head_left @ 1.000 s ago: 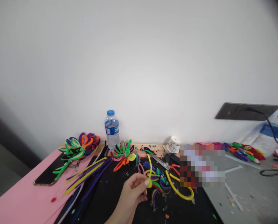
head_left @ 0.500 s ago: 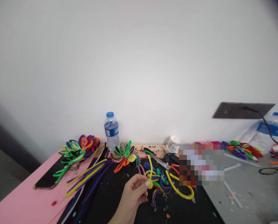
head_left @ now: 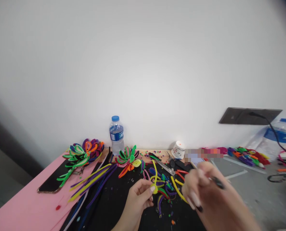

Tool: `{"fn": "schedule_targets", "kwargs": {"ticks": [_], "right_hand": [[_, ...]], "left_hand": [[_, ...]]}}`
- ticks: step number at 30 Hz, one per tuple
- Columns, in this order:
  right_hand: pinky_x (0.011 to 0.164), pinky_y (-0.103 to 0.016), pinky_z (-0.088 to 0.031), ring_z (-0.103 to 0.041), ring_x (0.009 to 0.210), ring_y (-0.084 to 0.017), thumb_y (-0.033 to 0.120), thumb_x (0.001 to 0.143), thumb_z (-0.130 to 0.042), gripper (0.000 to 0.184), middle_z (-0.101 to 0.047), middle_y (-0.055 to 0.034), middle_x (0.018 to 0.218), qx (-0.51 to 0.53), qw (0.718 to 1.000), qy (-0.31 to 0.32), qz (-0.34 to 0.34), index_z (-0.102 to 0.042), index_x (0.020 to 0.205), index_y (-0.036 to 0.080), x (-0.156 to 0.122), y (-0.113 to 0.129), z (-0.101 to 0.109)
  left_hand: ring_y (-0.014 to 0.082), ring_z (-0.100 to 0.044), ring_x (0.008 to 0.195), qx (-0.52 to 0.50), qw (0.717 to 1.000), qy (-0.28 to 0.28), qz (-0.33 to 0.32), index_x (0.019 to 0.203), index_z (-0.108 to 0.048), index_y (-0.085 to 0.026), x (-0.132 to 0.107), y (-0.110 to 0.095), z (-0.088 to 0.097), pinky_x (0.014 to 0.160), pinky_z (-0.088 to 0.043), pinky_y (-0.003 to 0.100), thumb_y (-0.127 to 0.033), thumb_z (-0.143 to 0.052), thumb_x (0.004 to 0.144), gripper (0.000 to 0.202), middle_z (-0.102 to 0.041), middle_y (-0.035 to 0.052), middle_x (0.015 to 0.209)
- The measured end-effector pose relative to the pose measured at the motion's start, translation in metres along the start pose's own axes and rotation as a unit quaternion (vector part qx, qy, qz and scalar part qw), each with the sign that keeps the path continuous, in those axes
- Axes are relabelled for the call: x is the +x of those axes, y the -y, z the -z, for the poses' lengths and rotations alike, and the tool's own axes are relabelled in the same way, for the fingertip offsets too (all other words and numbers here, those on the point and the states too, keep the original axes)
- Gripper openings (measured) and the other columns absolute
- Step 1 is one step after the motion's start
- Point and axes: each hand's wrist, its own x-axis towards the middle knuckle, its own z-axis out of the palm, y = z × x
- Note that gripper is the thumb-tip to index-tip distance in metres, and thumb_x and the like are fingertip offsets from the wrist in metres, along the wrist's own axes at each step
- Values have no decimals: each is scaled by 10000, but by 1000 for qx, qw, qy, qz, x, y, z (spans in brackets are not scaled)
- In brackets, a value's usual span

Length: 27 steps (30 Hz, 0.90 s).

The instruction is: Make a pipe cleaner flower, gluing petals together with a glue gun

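My left hand pinches a tangle of bent pipe cleaners, yellow, purple, green and red, over the black mat. My right hand is raised in front of the mat's right part, blurred by motion; a dark thin object shows at its fingers, and I cannot make out what it is. Scissors with red handles lie just behind the tangle. A long yellow pipe cleaner curves beside it.
Finished pipe-cleaner flowers lie at the back, with a water bottle and a white cup by the wall. Loose straight pipe cleaners and a phone sit on the pink sheet. More craft pieces lie right.
My right hand has come into view from the lower right, moving fast, and covers part of the mat's right side. My left hand keeps its pinch on the tangle.
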Motion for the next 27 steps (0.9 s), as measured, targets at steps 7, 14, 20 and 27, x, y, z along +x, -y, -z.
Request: {"fn": "schedule_targets", "kwargs": {"ticks": [7,14,20,27], "right_hand": [[401,-195,-162,-213,454,-66,446,795,-536,339,-286,70,536,-170,984,-50,-15,-437,616,175,38,-60,-4],[358,-174,-112,-143,391,-25,415,804,-544,252,-304,100,541,-64,989,20,-132,-500,915,193,30,-73,-2],[381,-181,-102,-154,406,-19,313,763,-624,193,-306,104,539,7,991,30,-128,-485,754,180,33,-65,-3],[387,-182,-110,-178,416,-35,270,775,-602,175,-296,111,513,5,991,0,-133,-444,774,196,33,-68,-1]], "left_hand": [[67,-492,472,10,1000,-9,-6,672,-596,-144,4,0,0,457,-414,174,-335,-764,536,288,-540,-42,524],[99,-542,513,69,993,85,-46,657,-603,-129,-3,1,-2,518,-447,217,-263,-734,597,197,-591,-11,555],[97,-536,499,71,989,114,-56,648,-604,-131,-4,3,-3,509,-434,215,-236,-727,604,168,-584,-16,544],[106,-548,527,78,990,109,-52,659,-600,-136,-2,5,0,539,-448,229,-252,-713,626,165,-591,-10,567]]}}
